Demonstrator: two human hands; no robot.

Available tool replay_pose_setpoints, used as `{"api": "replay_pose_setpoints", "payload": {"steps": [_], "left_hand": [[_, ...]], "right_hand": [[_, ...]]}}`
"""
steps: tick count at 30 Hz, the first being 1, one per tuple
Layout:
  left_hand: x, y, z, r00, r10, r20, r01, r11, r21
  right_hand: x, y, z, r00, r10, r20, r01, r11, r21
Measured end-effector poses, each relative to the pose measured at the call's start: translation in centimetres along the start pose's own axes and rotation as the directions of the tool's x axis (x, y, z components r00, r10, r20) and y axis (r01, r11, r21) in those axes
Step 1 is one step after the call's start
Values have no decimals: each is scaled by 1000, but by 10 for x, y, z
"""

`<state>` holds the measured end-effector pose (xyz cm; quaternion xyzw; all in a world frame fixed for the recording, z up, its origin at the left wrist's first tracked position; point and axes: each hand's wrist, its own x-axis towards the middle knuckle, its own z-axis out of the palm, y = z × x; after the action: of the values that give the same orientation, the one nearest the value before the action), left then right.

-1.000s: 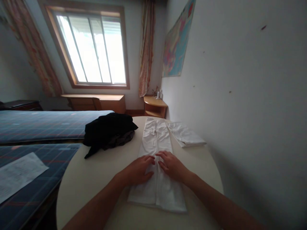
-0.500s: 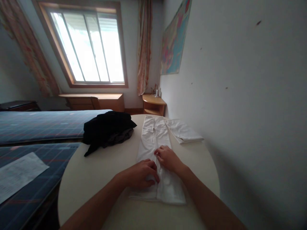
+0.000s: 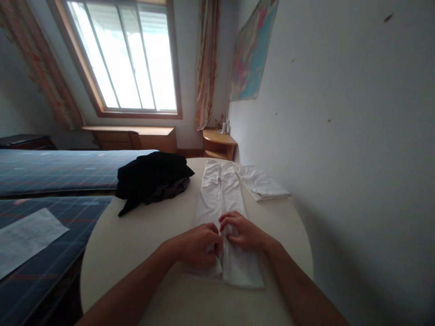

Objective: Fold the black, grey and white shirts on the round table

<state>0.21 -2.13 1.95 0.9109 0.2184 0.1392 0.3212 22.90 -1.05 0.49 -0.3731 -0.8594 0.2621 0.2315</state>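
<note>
A long white garment (image 3: pixel 234 199) lies flat on the round cream table (image 3: pixel 118 258), with a seam or opening running down its middle. The fingers of my left hand (image 3: pixel 203 244) are curled and pinch the left panel's inner edge, which lifts slightly near the bottom. Just right of the middle line, my right hand (image 3: pixel 243 231) rests on the cloth with bent fingers, thumb apart from the fingertips. A folded white part (image 3: pixel 263 183) lies to the upper right, against the long piece; whether it is joined cannot be made out.
A heap of black cloth (image 3: pixel 152 179) sits at the table's back left. Beds with blue plaid covers (image 3: pixel 68 170) stand to the left, one bearing a paper sheet (image 3: pixel 30 240). A white wall (image 3: pixel 340 158) closes off the right side. A wooden corner shelf (image 3: pixel 219 137) stands behind.
My left hand has curled its fingers and picked up the panel edge. The right hand has shifted slightly right and nearer, its thumb now showing apart. The view has tilted down a little.
</note>
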Motion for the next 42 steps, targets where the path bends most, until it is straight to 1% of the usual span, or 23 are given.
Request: {"api": "replay_pose_setpoints", "payload": {"steps": [6, 10, 16, 21, 25, 28, 31, 33, 35, 38, 42], "left_hand": [[0, 4, 0, 994, 104, 36, -103, 995, -15], [1, 6, 2, 995, 79, 56, -77, 996, -39], [0, 9, 1, 995, 66, 72, -59, 994, -89], [0, 10, 3, 992, 60, 114, -44, 990, -138], [-1, 12, 4, 990, 17, 137, 5, 987, -162], [-2, 13, 3, 990, -52, 131, 68, 991, -116], [-2, 14, 5, 979, -144, 143, 144, 989, 10], [-1, 14, 8, 979, -138, 153, 126, 989, 82], [0, 13, 11, 985, -105, 134, 89, 989, 122], [0, 10, 12, 993, -105, 61, 95, 985, 144], [-2, 4, 7, 993, -116, -21, 118, 977, 177]], "right_hand": [[-3, 1, -1, 998, -27, 59, 27, 1000, 2], [-3, 1, 0, 994, -14, 108, 18, 999, -34], [-4, -3, -3, 997, -34, 72, 33, 999, 12], [-5, -4, -4, 997, -10, 75, 12, 1000, -19], [-5, -4, -4, 996, 2, 86, 0, 1000, -25], [-6, -4, -4, 998, 15, 69, -14, 1000, -13], [-8, -2, -3, 997, 33, 64, -32, 999, -22], [-8, 1, -1, 996, 42, 75, -37, 998, -56], [-6, 5, 0, 995, 48, 86, -40, 994, -98], [1, 16, 2, 995, 61, 76, -49, 986, -157], [11, 27, 3, 996, 89, 9, -84, 967, -239]]}}
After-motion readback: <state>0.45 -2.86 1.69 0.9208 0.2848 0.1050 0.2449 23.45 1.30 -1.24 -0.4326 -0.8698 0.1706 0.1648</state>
